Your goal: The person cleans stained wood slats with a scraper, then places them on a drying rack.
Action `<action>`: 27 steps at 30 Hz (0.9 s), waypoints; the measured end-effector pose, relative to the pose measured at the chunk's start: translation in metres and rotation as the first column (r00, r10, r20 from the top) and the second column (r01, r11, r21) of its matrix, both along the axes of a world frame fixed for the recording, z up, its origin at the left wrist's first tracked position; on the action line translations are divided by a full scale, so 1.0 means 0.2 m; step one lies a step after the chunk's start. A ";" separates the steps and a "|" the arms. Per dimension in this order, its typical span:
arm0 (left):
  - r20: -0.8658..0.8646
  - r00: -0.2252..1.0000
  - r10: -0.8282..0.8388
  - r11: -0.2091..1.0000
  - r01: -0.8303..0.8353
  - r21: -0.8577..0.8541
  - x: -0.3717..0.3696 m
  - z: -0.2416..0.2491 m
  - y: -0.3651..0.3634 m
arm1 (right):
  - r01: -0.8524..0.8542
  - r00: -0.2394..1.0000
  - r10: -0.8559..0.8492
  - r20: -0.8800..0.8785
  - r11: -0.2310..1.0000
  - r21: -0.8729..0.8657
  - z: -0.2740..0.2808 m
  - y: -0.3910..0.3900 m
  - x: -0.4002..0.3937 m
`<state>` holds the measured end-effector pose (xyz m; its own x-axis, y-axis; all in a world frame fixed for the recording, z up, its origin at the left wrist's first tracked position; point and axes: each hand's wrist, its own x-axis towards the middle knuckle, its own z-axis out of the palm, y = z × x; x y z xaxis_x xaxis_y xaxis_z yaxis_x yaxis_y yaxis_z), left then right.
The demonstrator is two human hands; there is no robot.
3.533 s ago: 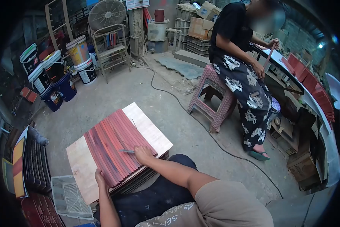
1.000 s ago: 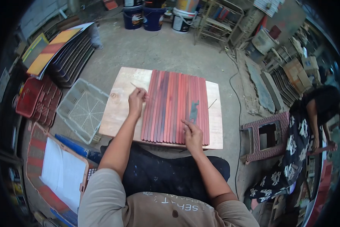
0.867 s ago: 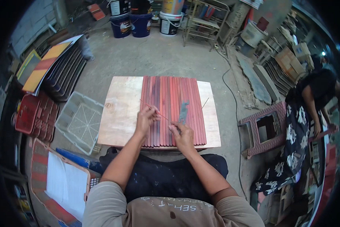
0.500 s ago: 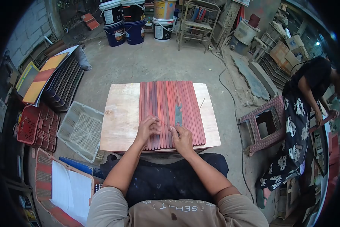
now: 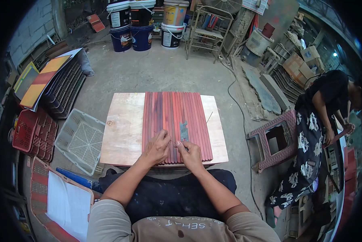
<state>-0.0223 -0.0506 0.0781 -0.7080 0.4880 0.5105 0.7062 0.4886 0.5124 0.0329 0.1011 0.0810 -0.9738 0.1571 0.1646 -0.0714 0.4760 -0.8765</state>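
Note:
Several reddish wooden strips [image 5: 152,117] lie side by side on a pale plywood board [image 5: 122,133]. A grey notched flat piece [image 5: 184,131] rests over the strips, just beyond my right hand [image 5: 190,154]. That hand is pinched, with a thin strand showing between it and my left hand [image 5: 159,147]. The fingers of my left hand are drawn together above the near part of the strips; what they hold is too small to make out. A thin stick [image 5: 209,117] lies on the board at the right of the strips.
Left are a white basket [image 5: 81,139], red crates [image 5: 34,131] and a tray with white sheets [image 5: 68,201]. Stacked buckets [image 5: 131,36] and a metal chair [image 5: 207,34] stand behind. A stool [image 5: 271,141], a cable [image 5: 244,121] and a co-worker [image 5: 324,105] are right.
The fingers of my left hand have closed together and moved nearer my right hand. The view has shifted, so the board and strips appear slightly lower and farther left.

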 end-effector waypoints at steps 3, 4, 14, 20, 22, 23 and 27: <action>0.052 0.983 0.175 0.976 -0.180 0.124 -0.10 0.00 -0.07 | 0.005 0.998 -0.015 -0.068 0.989 -0.146 -0.01 0.01 0.00; 0.072 0.962 0.264 0.938 -0.273 0.213 -0.16 -0.02 -0.11 | 0.016 1.000 -0.018 -0.012 0.985 -0.172 -0.02 0.01 0.00; 0.621 0.703 0.345 0.659 -0.653 0.373 -0.54 -0.35 -0.39 | -0.008 0.989 0.028 0.142 0.991 -0.137 0.00 0.08 0.00; 0.614 0.705 0.354 0.655 -0.656 0.376 -0.58 -0.39 -0.33 | -0.072 0.991 0.067 0.115 0.997 0.039 -0.01 0.07 0.01; 0.610 0.711 0.350 0.656 -0.651 0.382 -0.59 -0.38 -0.31 | -0.087 0.992 0.080 0.096 0.994 0.070 0.02 0.05 0.01; 0.604 0.717 0.348 0.660 -0.645 0.385 -0.60 -0.39 -0.30 | -0.093 0.972 0.079 0.221 0.994 0.054 0.05 0.05 0.02; 0.561 0.744 0.363 0.663 -0.629 0.406 -0.61 -0.39 -0.27 | -0.127 0.971 0.099 0.217 0.985 0.119 0.00 0.06 0.02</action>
<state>-0.1446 -0.1046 0.0003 -0.9487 -0.2672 0.1691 0.1029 0.2447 0.9641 0.0362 0.1130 0.0819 -0.9988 0.0347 -0.0335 0.0475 0.5874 -0.8079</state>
